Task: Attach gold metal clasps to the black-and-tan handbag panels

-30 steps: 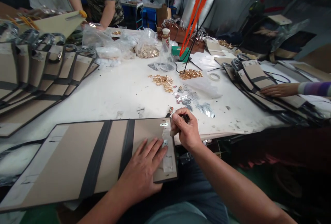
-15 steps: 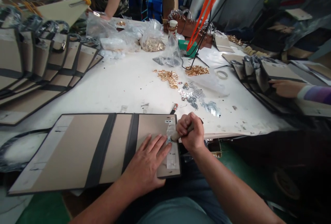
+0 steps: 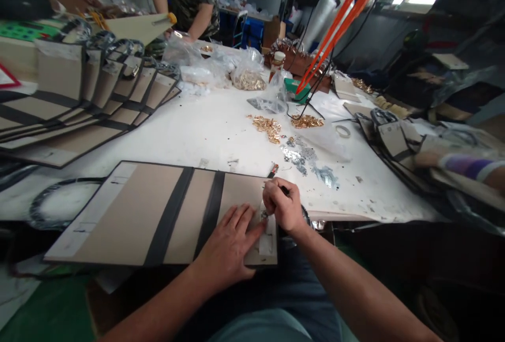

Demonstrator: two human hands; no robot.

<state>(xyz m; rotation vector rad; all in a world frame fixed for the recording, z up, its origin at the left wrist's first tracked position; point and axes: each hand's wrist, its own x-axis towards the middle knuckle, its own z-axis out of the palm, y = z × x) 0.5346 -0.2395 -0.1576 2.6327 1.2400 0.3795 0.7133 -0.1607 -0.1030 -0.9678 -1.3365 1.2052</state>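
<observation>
An unfolded bag panel point(image 3: 130, 215) with beige board lining and dark cross strips lies in front of me, over the table's near edge. A looped handle point(image 3: 39, 208) sticks out beyond its left end. My left hand point(image 3: 232, 237) rests flat on the right section, fingers outstretched. Beside it, my right hand point(image 3: 284, 205) is closed round a short tool whose dark end point(image 3: 284, 190) shows above the fist; its lower end is hidden. Under the fist, near the left fingertips, is a whitish strip point(image 3: 267, 244) with a small metal piece on it, partly covered.
Piles of gold-coloured fittings point(image 3: 268, 127) and thin silver plates point(image 3: 294, 157) lie beyond the panel. Similar panels are stacked at left point(image 3: 59, 76) and right point(image 3: 394, 139). A co-worker's purple-striped sleeve point(image 3: 467, 166) is at right. Orange straps point(image 3: 331, 21) hang overhead.
The view has shifted, so the scene sits further right. My right fist has turned more upright, hiding the tool's pale end. My left hand stays flat. The co-worker's arm at right has moved.
</observation>
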